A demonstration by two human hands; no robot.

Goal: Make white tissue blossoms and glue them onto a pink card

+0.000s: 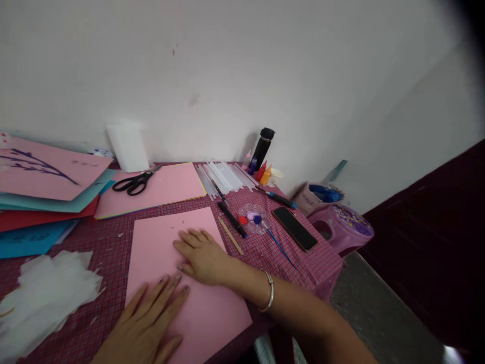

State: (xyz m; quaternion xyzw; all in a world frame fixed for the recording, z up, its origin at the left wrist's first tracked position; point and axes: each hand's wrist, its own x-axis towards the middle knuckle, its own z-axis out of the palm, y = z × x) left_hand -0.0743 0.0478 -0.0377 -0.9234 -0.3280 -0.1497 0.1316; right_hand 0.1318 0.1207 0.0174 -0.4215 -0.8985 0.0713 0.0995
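pink sheet (202, 308) lies beneath left grip (146, 318) and right grip (204, 258).

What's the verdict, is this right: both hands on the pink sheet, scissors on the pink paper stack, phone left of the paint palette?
Not quite. The head view shows the phone to the right of the paint palette. The rest holds: left hand and right hand on the pink sheet, scissors on the pink paper stack.
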